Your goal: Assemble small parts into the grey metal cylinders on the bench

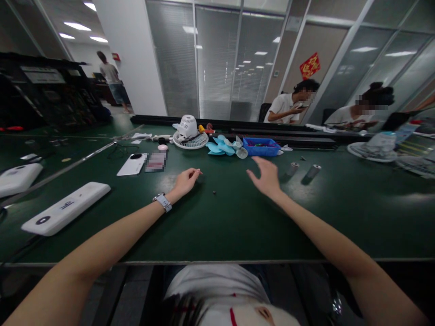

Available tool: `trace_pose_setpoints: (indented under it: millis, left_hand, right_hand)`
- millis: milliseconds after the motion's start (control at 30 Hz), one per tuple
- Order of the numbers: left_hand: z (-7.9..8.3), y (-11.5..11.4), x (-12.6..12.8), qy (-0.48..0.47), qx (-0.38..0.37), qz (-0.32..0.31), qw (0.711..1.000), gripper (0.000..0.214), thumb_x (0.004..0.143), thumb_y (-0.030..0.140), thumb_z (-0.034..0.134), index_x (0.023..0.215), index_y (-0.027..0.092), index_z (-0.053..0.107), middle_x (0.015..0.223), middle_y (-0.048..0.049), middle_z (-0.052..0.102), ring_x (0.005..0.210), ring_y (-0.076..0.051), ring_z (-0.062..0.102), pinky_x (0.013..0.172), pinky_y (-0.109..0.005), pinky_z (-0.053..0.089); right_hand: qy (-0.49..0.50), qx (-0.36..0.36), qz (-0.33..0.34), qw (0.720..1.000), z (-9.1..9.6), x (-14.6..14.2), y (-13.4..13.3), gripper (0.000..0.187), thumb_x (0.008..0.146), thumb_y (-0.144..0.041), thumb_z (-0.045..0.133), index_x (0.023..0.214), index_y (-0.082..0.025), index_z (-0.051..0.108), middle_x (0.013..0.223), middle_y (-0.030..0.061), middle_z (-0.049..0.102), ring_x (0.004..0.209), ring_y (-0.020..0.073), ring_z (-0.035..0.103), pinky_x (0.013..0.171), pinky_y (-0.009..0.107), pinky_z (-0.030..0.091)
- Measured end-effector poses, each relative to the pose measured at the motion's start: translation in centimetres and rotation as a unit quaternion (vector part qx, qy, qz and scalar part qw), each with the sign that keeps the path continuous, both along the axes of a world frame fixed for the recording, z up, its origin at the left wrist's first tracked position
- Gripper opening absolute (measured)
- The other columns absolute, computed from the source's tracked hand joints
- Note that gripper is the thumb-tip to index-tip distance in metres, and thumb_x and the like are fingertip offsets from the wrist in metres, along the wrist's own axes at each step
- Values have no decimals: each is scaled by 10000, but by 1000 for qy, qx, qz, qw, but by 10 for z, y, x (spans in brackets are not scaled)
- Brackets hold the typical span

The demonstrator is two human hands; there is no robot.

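Observation:
My left hand, with a watch on its wrist, hovers over the green table. Its thumb and fingers are pinched together; anything between them is too small to make out. A tiny dark piece lies on the table to its right. My right hand is open, thumb and fingers apart, holding nothing. Just beyond it are a blue tray of small parts and light-blue fan blades. Two metallic cylinders that look like batteries stand to its right.
A white fan housing with grille sits at the back. A white phone and a partly blurred flat item lie left. A long white device lies nearer. More fan parts are far right. Two people sit across the table.

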State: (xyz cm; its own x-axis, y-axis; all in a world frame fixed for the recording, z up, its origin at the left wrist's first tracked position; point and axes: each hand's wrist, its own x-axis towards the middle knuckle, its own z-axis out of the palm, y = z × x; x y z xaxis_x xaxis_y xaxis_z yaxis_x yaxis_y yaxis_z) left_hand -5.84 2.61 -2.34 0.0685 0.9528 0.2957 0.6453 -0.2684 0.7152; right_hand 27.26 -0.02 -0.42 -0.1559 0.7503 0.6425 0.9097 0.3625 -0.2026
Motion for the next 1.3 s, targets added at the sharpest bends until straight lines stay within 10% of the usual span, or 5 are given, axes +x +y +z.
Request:
trace_pose_setpoints:
  millis: [133,333,500,700,1300]
  left_hand:
    - [0,0,0,-5,8,2,1000,462,932,521,407,975,190,726,772,-35,677,699,-183,598,624,-280,399]
    - [-4,2,0,11,13,-12,1000,460,935,531,405,968,200,722,767,-28,672,694,-180,593,628,-281,405]
    - [-3,0,0,16,7,-10,1000,461,938,535,403,970,203,721,786,-35,679,725,-193,611,647,-291,410]
    - [-3,1,1,5,-1,-11,1000,438,935,528,418,976,209,715,814,-38,704,730,-194,625,645,-287,414]
    - [-1,-2,0,12,-3,-17,1000,427,938,512,419,984,203,710,833,-52,723,744,-199,644,660,-295,441]
  right_hand:
    - [-64,-134,256,955,-15,-82,-22,427,970,-441,503,1352,-277,598,1405,54,584,1324,251,507,1076,474,396]
    - [-28,-112,236,965,-18,-77,-12,199,930,-326,598,1027,-289,768,1103,30,747,1109,257,654,967,456,464]
    - [-37,-16,-17,999,12,9,10,359,966,-383,469,1103,-192,741,1104,131,730,1007,298,651,915,444,430]
    - [-32,0,-358,933,26,135,31,405,936,-322,424,1125,-92,699,1024,232,697,992,346,621,847,458,431]
    - [7,-76,-384,920,12,140,34,419,961,-385,397,1141,-142,687,957,223,704,907,343,666,783,446,467]
